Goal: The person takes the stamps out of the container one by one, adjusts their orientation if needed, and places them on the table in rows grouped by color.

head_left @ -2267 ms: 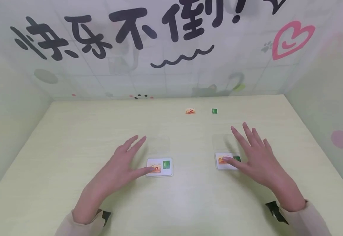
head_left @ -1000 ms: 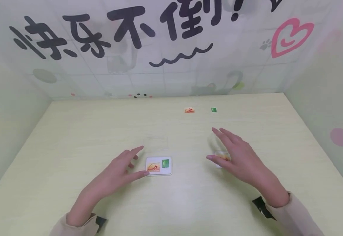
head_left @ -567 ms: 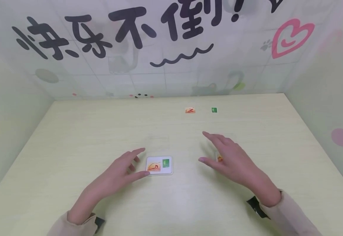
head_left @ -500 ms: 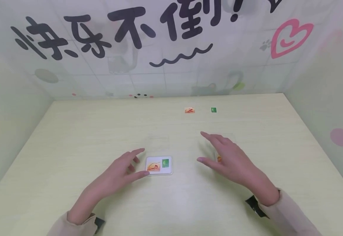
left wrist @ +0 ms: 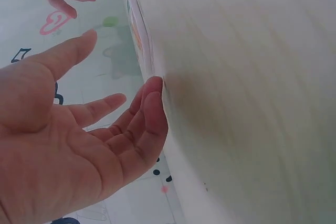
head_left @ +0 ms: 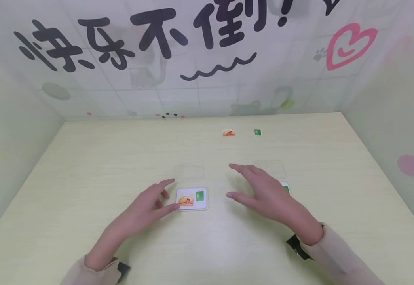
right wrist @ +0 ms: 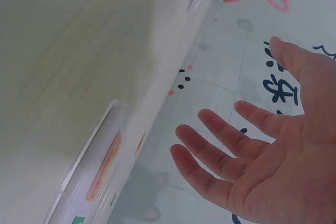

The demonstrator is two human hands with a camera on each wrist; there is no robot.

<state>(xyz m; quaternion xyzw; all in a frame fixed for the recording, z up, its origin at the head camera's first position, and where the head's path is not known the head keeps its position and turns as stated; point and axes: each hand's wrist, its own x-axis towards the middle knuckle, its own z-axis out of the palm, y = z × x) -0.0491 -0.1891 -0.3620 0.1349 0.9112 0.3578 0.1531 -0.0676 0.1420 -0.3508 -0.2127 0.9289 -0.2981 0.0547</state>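
Both flat cases are best handled by their rims, so that the pictured faces are not pressed or smudged. The left case [head_left: 191,198] lies flat a little left of the middle of the counter [head_left: 121,150]; the right case [right wrist: 92,187] lies between it and the counter's right edge, mostly hidden in the head view. Nothing is held by the left grip [head_left: 144,208]: its thumb is poised above the case's near-left corner, its other fingers loosely bent. Nothing is held by the right grip [head_left: 265,196] either; its fingers are spread apart over the right case. If a case is to be shifted, opposite edges should be pinched lightly and the case kept level. The left clear rectangle [head_left: 189,171] and right clear rectangle [head_left: 272,167], just behind the cases, are easily overlooked and should not be brushed. The orange stamp [head_left: 228,132] and green stamp [head_left: 257,132], near the counter's far edge, are well out of reach of both thumbs.

Compared with half a second ago, the right grip is carried further left: the right case's orange part is now covered and its green corner uncovered. The left grip is barely changed, and no shift is seen in the left case or the stamps.
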